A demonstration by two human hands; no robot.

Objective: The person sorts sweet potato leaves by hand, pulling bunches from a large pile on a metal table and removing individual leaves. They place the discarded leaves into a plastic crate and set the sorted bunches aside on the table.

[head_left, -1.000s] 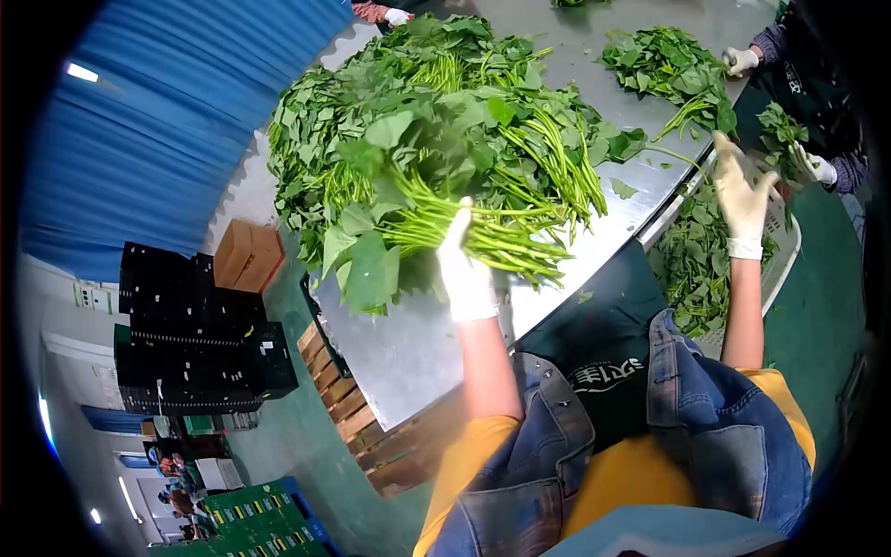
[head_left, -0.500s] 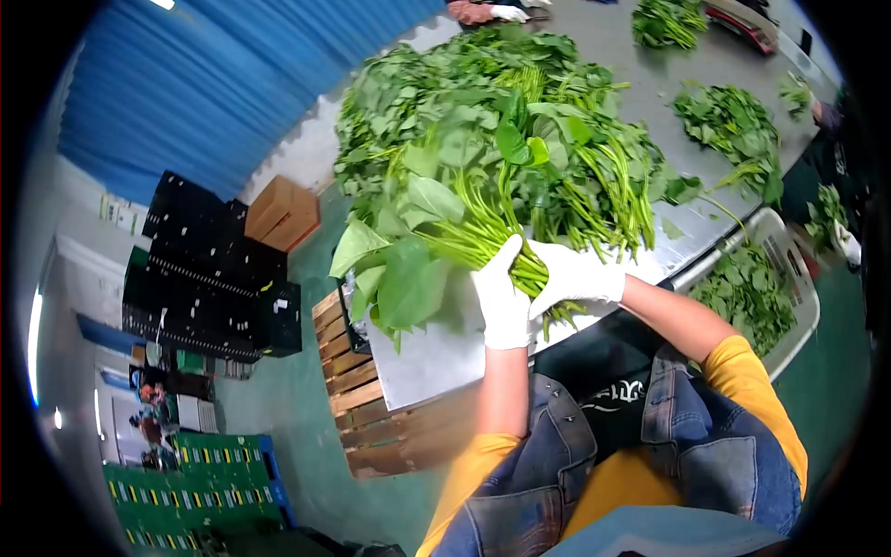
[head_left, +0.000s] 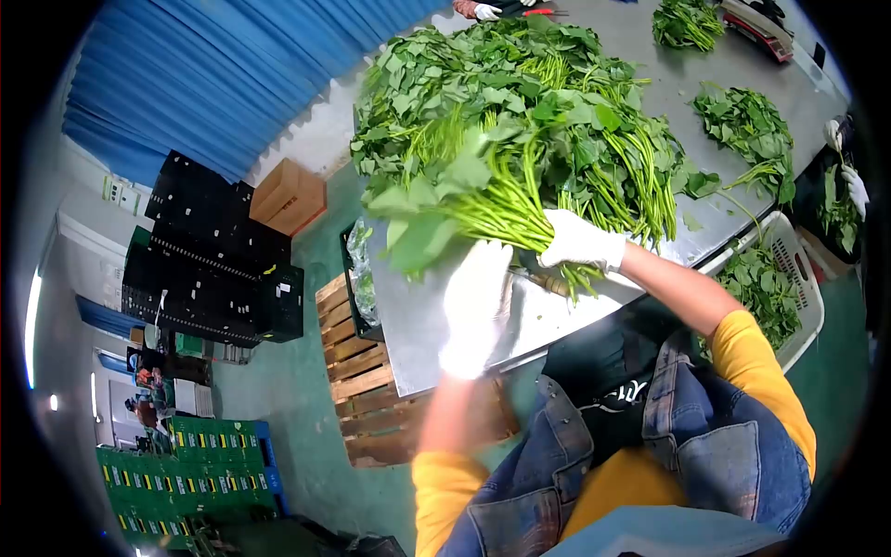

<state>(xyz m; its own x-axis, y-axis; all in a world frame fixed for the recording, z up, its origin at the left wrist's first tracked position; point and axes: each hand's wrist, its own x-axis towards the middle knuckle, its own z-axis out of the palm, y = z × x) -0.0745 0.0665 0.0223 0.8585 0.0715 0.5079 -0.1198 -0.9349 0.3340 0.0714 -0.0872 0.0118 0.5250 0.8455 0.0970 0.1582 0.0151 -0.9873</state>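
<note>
Hands, left [head_left: 475,306] and right [head_left: 580,239], at greens [head_left: 483,209] on steel table [head_left: 432,339]; blue curtain [head_left: 213,84] behind

Leafy green bunch [head_left: 483,209], stems probably gripped

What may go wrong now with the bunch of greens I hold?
Only the right hand grips the bunch of greens; the left hand is open below it, so stems might slip out. The bunch hangs near the edge of the metal table, so loose leaves may fall to the floor.

Wearer's two hands [head_left: 476,306] [head_left: 580,239], one greens bunch [head_left: 487,212], three tabletop heaps [head_left: 520,93] [head_left: 687,23] [head_left: 747,121], one table [head_left: 432,320], one basket [head_left: 800,265]
</note>
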